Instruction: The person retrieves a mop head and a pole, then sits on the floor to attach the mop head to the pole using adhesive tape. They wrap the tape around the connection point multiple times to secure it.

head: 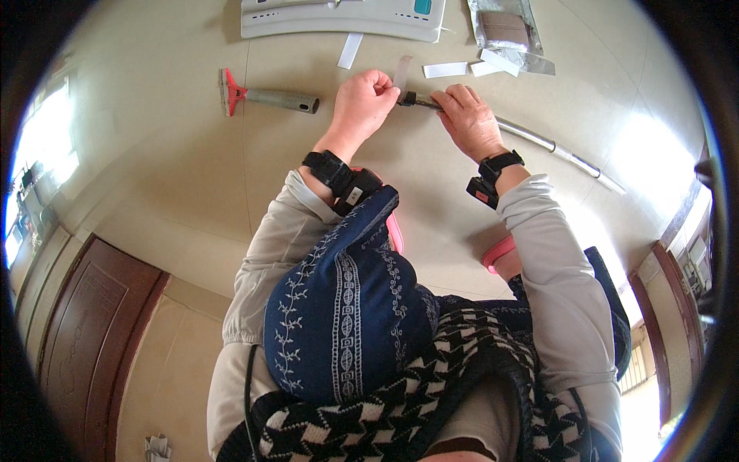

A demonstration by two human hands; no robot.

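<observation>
My left hand (365, 103) pinches a thin translucent strip (403, 72) between thumb and fingertips. The strip stands up beside the black end piece (407, 99) of a metal telescopic pole (528, 134); whether it is stuck to that piece I cannot tell. My right hand (469, 118) grips the pole just behind the black end. From there the pole slants down to the right, its thinner section reaching farthest. To the left of my hands, a scraper-like tool with a red head (234, 92) and a grey hollow handle (283, 101) lies on the floor.
White paper strips (445, 70) lie beyond my hands, near an opened silvery packet (505, 29) with brown material in it. A white plastic appliance or panel (340, 22) sits at the far edge. My pink slippers (496, 254) rest on the tiled floor. A brown door (95, 335) is at left.
</observation>
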